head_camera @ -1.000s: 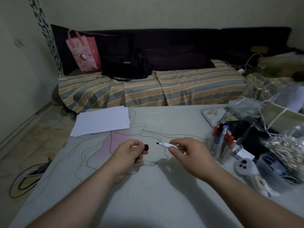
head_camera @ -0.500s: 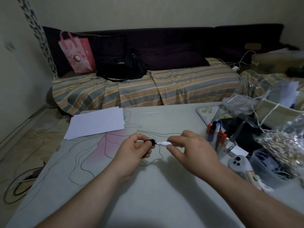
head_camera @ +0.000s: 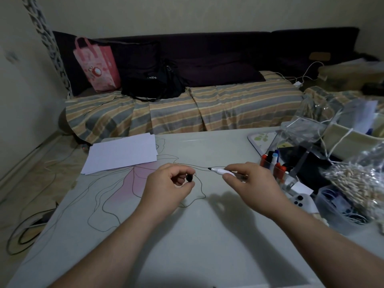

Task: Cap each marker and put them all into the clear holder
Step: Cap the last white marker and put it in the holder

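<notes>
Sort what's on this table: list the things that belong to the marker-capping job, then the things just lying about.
Part of the job:
- white marker, uncapped, in right hand
- black cap, in left hand
- clear holder with capped markers

Just lying about:
- paper sheets
- game controller
- bag of clothespins

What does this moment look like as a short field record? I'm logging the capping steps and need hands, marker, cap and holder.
left hand: pinches the small black cap above the table
right hand: grips the white-barrelled marker with a black tip
marker state: uncapped, tip pointing left toward the cap, a gap between them
clear plastic holder: to the right of the right hand, holding capped red, black and blue markers
table: pale tabletop with line drawing
other: white sheets of paper at far left
</notes>
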Action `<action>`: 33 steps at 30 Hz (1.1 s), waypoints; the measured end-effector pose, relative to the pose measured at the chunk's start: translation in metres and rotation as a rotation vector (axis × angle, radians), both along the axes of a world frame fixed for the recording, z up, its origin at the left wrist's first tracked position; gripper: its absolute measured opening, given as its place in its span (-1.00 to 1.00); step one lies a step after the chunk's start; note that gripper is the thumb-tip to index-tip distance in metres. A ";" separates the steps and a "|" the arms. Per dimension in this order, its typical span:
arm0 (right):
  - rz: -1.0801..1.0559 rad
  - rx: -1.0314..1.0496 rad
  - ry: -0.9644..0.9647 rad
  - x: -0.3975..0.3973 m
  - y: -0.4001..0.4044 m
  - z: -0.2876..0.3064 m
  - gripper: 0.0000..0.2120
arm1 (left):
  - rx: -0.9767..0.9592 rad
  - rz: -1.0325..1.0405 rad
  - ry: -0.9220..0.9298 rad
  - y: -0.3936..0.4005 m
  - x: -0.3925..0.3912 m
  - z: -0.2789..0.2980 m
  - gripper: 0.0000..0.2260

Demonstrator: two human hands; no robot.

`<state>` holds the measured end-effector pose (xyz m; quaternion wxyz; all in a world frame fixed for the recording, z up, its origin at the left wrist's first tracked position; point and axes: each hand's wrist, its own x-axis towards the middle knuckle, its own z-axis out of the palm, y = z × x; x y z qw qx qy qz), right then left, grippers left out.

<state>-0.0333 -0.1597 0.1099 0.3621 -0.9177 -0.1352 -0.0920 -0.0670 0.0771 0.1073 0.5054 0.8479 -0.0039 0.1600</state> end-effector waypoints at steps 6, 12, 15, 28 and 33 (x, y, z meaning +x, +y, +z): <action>0.006 0.010 -0.011 -0.003 0.001 0.001 -0.84 | 0.080 0.014 -0.011 0.002 0.002 0.000 -0.71; 0.042 0.005 -0.015 -0.007 0.005 0.004 -0.82 | -0.025 0.009 0.108 0.001 -0.002 0.001 -0.77; 0.052 -0.016 -0.022 -0.008 0.007 0.006 -0.82 | -0.041 -0.001 0.137 0.000 -0.002 -0.001 -0.76; 0.063 -0.473 -0.307 -0.014 0.022 0.003 -0.80 | 0.333 -0.110 0.012 0.001 0.000 -0.004 -0.72; 0.053 -0.494 -0.402 -0.015 0.029 0.000 -0.70 | 0.447 -0.178 0.012 -0.001 -0.002 -0.002 -0.74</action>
